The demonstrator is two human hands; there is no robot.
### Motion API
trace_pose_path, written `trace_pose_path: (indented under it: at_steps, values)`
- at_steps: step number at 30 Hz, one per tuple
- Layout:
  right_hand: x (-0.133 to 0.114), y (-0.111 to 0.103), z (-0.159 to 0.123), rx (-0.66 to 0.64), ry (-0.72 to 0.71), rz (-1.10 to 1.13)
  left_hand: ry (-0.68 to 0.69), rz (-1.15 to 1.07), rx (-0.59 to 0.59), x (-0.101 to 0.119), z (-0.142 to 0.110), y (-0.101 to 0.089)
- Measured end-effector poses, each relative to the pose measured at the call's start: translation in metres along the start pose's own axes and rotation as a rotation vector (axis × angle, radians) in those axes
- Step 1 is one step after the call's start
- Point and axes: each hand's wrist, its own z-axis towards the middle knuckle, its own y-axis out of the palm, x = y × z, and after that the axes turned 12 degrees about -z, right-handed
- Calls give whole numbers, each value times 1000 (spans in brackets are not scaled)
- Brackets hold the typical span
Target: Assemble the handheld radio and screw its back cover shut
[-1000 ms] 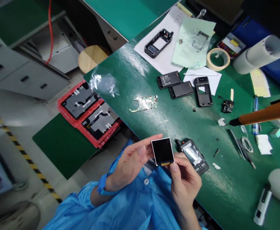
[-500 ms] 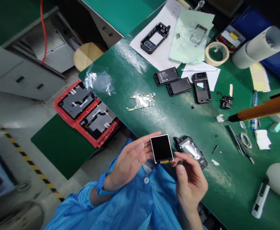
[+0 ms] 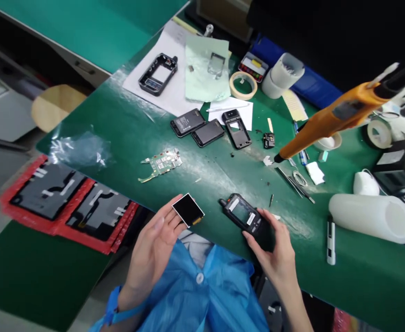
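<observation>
A small LCD screen (image 3: 188, 210) with a white frame and an orange flex tab lies across the fingers of my left hand (image 3: 157, 240). The palm faces up and supports it, just off the table's near edge. My right hand (image 3: 275, 244) has its thumb and fingers around the lower end of a black handheld radio (image 3: 241, 213). That radio rests face up on the table, with a stubby antenna, an orange button and a window with white labels. Behind the LCD screen lies a green circuit board (image 3: 164, 162).
Two battery packs (image 3: 207, 133), an open radio housing (image 3: 158, 74) and a smaller black housing (image 3: 236, 129) lie farther back. An orange electric screwdriver (image 3: 327, 117) slants in from the right above tweezers (image 3: 295, 185). Padded red sleeves (image 3: 59, 198) holding grey panels sit lower left.
My right hand has left the LCD screen's edge and taken hold of the radio. The screen has moved left and tilted in my left hand. The camera view has turned right.
</observation>
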Motion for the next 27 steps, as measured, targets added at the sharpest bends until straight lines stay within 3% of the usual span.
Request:
trace_pose_path:
  at_steps: [7,12,17,27]
  values:
    - [-19,2,3,67,52,217,-33,-1,8,-4,-4,3]
    - [-42,10,10,162,-27,325,-70,-50,-60,-11,-11,14]
    - [-53,14,16,180,-109,351,-110,-85,-130,-13,-14,17]
    - [-60,15,17,173,-153,307,-111,-108,-87,-12,-15,23]
